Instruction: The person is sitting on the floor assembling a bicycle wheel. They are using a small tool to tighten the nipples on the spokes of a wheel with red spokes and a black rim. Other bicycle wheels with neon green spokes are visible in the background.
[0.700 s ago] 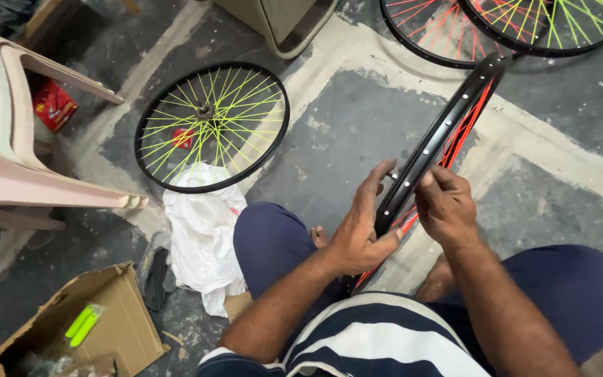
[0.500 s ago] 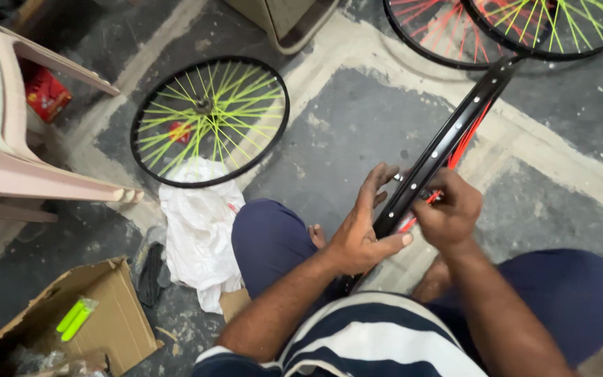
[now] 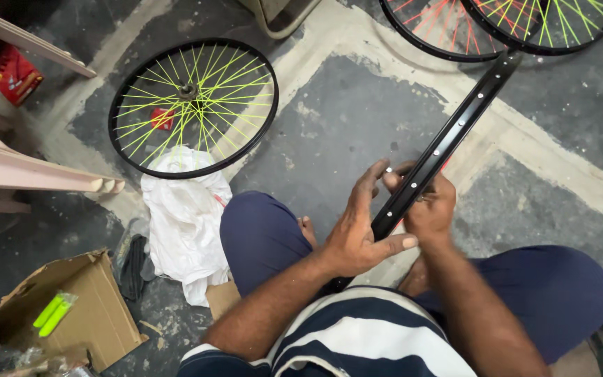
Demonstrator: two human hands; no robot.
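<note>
A black bicycle wheel rim (image 3: 455, 129) with small spoke holes stands on edge between my knees, running from my lap toward the top right. My left hand (image 3: 361, 230) rests against its near side, with the fingers spread and the thumb pointing right. From the far side my right hand (image 3: 430, 206) grips the rim, its fingers wrapped around it. A bit of red shows behind the rim by my right hand. My legs in dark blue trousers lie either side of the rim.
A finished wheel with yellow-green spokes (image 3: 193, 105) lies flat on the floor at left. A white cloth (image 3: 186, 223) is bunched below it. Two more wheels (image 3: 497, 24) lie at the top right. A cardboard box (image 3: 71, 318) sits at bottom left, a plastic chair (image 3: 8, 167) at left.
The view has shifted slightly. My hands have moved along the rim, and my right hand now closes around it lower down. The red spokes seen behind the rim are now mostly hidden.
</note>
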